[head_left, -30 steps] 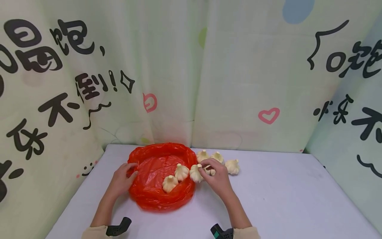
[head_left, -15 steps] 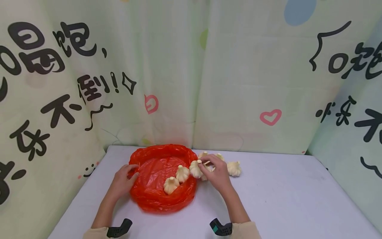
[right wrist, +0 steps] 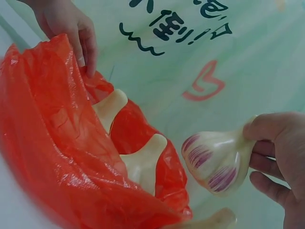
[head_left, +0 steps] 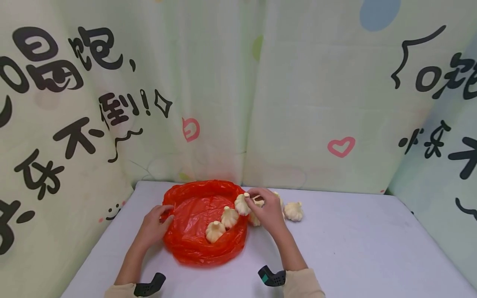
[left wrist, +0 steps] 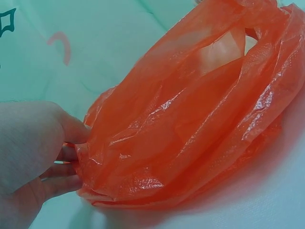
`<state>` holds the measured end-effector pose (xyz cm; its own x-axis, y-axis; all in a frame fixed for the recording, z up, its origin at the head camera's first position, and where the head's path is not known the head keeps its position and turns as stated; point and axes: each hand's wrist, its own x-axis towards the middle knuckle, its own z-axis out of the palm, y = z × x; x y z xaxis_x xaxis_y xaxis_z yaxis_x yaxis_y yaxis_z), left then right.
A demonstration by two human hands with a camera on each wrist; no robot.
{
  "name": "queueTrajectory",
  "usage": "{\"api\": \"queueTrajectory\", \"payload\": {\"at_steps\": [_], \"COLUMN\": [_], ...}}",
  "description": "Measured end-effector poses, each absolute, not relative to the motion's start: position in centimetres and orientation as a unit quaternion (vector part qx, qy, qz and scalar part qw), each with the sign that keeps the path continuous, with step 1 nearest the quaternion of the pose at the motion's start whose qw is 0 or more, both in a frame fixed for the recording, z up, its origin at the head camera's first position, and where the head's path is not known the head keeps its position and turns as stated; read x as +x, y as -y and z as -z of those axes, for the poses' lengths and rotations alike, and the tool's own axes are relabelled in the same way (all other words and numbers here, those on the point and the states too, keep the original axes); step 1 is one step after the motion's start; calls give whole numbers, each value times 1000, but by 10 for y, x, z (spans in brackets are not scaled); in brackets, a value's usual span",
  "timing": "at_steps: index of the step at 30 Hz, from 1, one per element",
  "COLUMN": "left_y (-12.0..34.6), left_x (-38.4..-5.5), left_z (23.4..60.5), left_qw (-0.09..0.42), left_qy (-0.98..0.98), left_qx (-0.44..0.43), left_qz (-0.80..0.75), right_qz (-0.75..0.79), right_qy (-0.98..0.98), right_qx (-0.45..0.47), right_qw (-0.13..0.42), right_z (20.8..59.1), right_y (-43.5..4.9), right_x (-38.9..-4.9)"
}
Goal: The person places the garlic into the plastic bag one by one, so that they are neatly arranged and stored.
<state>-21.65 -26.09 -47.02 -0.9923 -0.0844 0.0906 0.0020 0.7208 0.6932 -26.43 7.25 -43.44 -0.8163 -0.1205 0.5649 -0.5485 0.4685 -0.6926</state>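
A red plastic bag (head_left: 188,215) lies with its mouth spread wide, and two garlic bulbs (head_left: 215,231) sit inside at its right side. My left hand (head_left: 152,225) grips the bag's left rim, thumb inside and fingers outside. With thumb and fingertips, my right hand (head_left: 269,212) pinches a garlic bulb (head_left: 242,205) by its stem, holding it over the bag's right rim. Purple streaks mark that bulb (right wrist: 217,162) in the right wrist view. More garlic bulbs (head_left: 293,212) rest on the table right of the bag, partly hidden behind my right hand.
The white-covered table (head_left: 346,240) extends to the right and front. Behind it and along both sides hangs a pale green curtain (head_left: 290,103) with black lettering and pink hearts, close to the table's back edge.
My right hand has carried the pinched garlic bulb a little left and up, to the bag's rim. My left hand keeps its grip on the bag. The head view has shifted slightly.
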Motion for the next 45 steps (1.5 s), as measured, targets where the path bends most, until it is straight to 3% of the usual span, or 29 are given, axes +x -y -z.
{"api": "queueTrajectory", "payload": {"at_steps": [27, 45], "left_y": [267, 265], "left_x": [-219, -219], "left_z": [476, 474], "left_qw": [69, 53], "left_qy": [923, 920], "left_qx": [23, 37], "left_qz": [379, 385], "right_qz": [-523, -537], "right_qy": [790, 798], "right_qx": [214, 192], "right_qw": [238, 196], "right_z": [433, 440], "right_y": [-52, -46], "right_x": [-290, -292]}}
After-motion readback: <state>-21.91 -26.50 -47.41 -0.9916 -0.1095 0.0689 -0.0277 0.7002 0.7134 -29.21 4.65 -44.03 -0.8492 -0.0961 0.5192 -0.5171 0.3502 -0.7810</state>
